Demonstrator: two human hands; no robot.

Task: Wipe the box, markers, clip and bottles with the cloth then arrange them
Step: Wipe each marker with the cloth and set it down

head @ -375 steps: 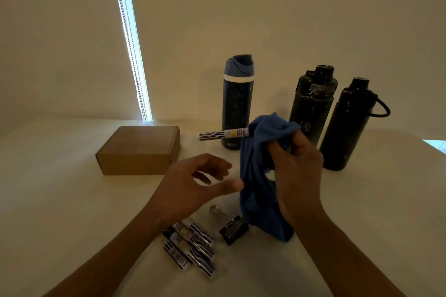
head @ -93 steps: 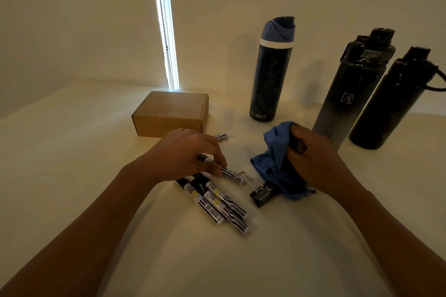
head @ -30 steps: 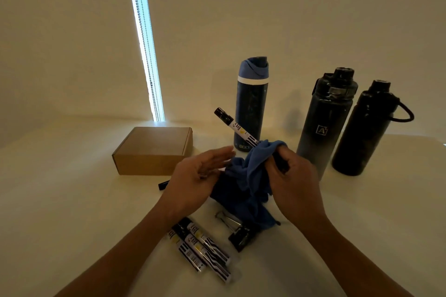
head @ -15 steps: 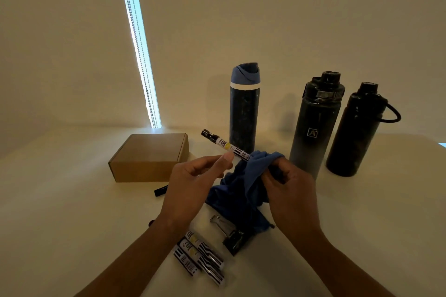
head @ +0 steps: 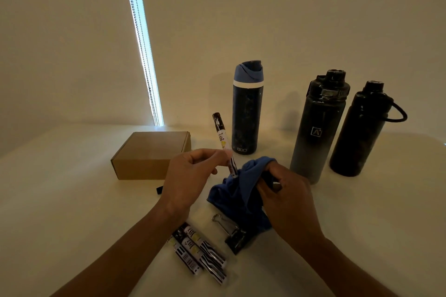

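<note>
Smooth pale table [head: 72, 200] bears boxy cardboard box [head: 150, 155].

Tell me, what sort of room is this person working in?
Probably a plain home or office room, set up for tidying. A pale tabletop meets a bare cream wall, a bright window slit with a beaded blind chain shows daylight, and a brown cardboard box sits nearby.

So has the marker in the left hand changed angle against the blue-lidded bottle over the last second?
Yes. The marker held by the left hand has swung from slanting up-left to nearly upright, its cap now beside the blue-lidded bottle, lower end in the cloth.
</note>
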